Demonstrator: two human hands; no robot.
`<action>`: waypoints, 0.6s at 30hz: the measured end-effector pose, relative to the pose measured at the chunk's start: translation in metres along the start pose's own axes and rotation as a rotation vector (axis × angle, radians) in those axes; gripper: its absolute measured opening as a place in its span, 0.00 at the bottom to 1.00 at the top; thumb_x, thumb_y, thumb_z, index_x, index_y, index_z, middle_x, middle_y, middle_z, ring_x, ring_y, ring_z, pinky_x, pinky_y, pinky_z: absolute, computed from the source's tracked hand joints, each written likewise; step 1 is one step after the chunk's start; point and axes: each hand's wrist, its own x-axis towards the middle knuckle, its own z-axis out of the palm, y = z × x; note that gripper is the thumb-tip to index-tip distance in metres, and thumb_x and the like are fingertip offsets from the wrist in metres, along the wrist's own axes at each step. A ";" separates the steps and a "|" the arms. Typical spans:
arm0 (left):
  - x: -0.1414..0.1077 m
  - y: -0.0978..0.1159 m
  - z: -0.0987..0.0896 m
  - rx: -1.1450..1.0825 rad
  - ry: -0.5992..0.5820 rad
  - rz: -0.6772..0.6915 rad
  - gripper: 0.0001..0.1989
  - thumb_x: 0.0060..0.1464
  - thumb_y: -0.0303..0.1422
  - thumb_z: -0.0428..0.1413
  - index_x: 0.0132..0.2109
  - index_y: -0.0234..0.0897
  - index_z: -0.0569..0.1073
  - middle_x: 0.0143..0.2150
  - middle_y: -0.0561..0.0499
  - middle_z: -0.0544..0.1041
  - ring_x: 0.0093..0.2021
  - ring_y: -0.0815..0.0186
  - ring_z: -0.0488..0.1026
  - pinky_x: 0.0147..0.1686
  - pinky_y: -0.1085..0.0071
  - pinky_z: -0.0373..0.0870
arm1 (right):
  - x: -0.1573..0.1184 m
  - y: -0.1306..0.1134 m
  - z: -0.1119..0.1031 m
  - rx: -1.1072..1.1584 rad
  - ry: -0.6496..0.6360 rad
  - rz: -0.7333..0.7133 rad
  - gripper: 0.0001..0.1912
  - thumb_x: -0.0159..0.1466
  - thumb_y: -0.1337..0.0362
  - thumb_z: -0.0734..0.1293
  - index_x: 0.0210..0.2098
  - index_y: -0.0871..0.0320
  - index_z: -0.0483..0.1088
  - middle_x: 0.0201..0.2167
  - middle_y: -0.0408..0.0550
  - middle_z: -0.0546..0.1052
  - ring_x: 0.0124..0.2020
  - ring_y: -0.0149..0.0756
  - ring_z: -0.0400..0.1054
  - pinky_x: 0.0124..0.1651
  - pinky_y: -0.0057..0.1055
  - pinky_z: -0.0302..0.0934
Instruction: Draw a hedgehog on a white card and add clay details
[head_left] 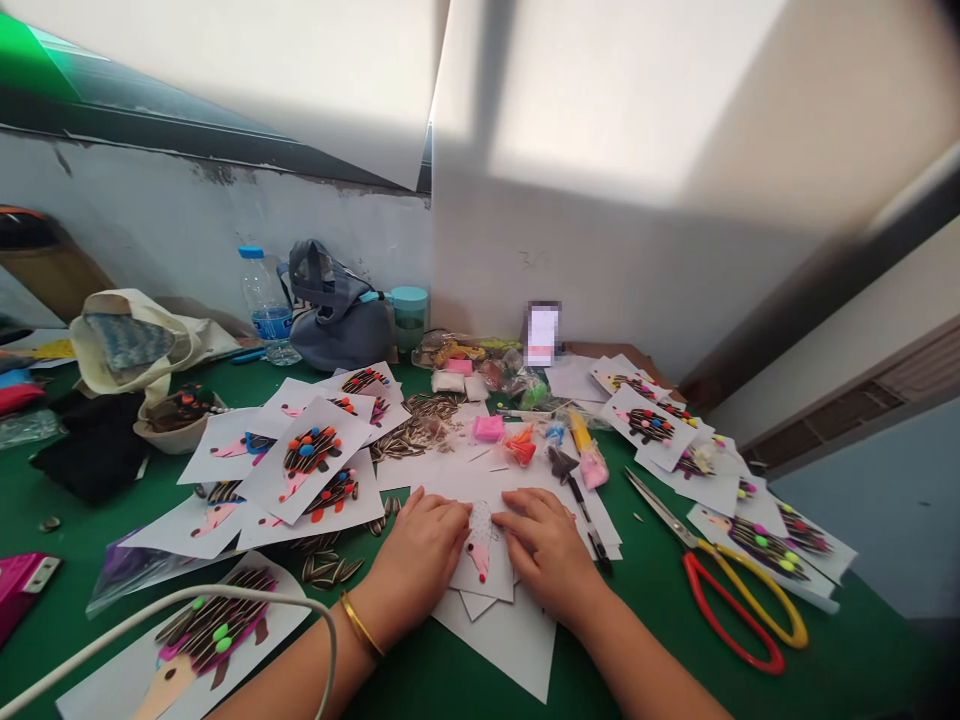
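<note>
A small white card [469, 578] lies in front of me, bearing a hedgehog figure [478, 560] with a pink snout, a red nose and a pale speckled body. On its left side rests my left hand [424, 545], fingers laid down along the figure's edge. My right hand [546, 548] lies on the opposite side, its fingers apart and their tips by the figure. Neither hand grips anything that I can see. More white sheets [525, 650] stick out under the card. A black pen [590, 525] lies just right of my right hand.
Finished-looking hedgehog cards [311, 455] overlap at left, with more cards [757, 540] at right. Sunflower seeds [409, 430] and orange clay [520, 445] lie ahead. Scissors [701, 545] lie open at right. A white cable [187, 592] crosses the lower left. A phone [543, 335] stands behind.
</note>
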 end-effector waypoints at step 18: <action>0.001 -0.002 0.001 -0.020 0.009 0.012 0.12 0.64 0.29 0.47 0.49 0.42 0.71 0.48 0.50 0.78 0.50 0.59 0.72 0.62 0.43 0.53 | -0.002 0.002 -0.003 -0.007 0.067 0.005 0.16 0.59 0.71 0.64 0.40 0.48 0.78 0.51 0.45 0.76 0.55 0.48 0.63 0.54 0.48 0.59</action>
